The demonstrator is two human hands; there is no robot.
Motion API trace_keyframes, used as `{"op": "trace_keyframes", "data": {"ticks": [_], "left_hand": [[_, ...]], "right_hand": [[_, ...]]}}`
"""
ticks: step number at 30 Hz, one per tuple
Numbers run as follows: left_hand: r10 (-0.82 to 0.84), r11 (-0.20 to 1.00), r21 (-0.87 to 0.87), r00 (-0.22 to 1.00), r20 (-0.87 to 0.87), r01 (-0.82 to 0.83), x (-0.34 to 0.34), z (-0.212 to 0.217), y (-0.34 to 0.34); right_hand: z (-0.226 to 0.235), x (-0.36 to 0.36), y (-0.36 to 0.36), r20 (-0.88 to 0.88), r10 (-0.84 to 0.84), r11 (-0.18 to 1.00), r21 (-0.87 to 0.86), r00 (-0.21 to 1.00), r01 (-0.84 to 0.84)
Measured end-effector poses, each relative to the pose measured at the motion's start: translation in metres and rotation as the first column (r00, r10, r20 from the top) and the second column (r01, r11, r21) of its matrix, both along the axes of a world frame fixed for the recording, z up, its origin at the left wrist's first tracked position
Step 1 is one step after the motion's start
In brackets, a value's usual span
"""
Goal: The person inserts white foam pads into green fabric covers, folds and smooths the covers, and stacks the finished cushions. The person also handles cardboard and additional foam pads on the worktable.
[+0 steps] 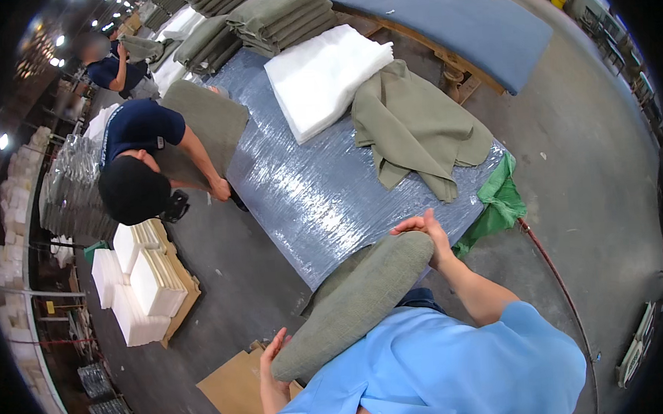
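Observation:
An olive-green stuffed cushion [354, 302] lies slanted in front of my light blue shirt, its upper end at the near edge of the film-wrapped table [308, 186]. My right hand [425, 229] presses on the cushion's upper right end. My left hand [271, 357] presses flat against its lower left end, fingers spread. The cushion is held between the two hands. Loose olive fabric covers [417, 125] lie on the table beyond my right hand, next to a stack of white foam pads [326, 78].
A co-worker in a dark blue shirt [140, 152] bends over the table's left side. White pads are stacked on a pallet [139, 289] on the floor. Cardboard [236, 389] lies by my left hand. A green bag [498, 203] hangs at the table corner, beside a red hose [556, 278].

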State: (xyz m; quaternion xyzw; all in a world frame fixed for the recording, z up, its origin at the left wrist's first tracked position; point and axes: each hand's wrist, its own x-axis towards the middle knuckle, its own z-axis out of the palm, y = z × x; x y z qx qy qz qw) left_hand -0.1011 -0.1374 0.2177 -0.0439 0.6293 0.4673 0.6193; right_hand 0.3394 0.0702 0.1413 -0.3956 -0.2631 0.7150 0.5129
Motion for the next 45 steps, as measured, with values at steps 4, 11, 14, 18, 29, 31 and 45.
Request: {"op": "trace_keyframes", "data": {"ticks": [4, 11, 14, 18, 29, 31, 45], "left_hand": [[-0.037, 0.999, 0.023, 0.999, 0.041, 0.036, 0.014, 0.024, 0.007], [-0.331, 0.942, 0.003, 0.929, 0.168, 0.335, 0.020, 0.099, 0.049], [-0.589, 0.806, 0.121, 0.805, 0.073, 0.579, 0.019, 0.104, 0.063], [-0.910, 0.354, 0.159, 0.379, -0.168, 0.922, 0.025, 0.091, 0.092], [-0.606, -0.274, 0.351, 0.123, -0.786, 0.895, 0.106, 0.061, 0.166], [-0.654, -0.246, 0.423, 0.173, -0.737, 0.872, 0.117, 0.055, 0.175], [-0.779, -0.109, 0.540, 0.266, -0.568, 0.834, 0.170, 0.064, 0.231]], "right_hand": [[0.039, -0.002, -0.007, 0.101, -0.061, 0.991, 0.125, 0.993, 0.048], [0.074, -0.026, 0.032, -0.015, -0.326, 0.945, 0.034, 0.945, 0.326], [0.089, -0.026, 0.061, -0.007, -0.441, 0.889, 0.132, 0.897, 0.438], [0.099, -0.042, 0.084, 0.119, -0.589, 0.804, 0.187, 0.799, 0.565], [0.107, -0.166, -0.052, 0.255, -0.644, 0.753, 0.374, 0.721, 0.541], [0.109, -0.175, -0.070, 0.269, -0.637, 0.767, 0.316, 0.722, 0.559], [0.134, -0.094, 0.023, 0.260, -0.540, 0.839, 0.232, 0.800, 0.491]]}}
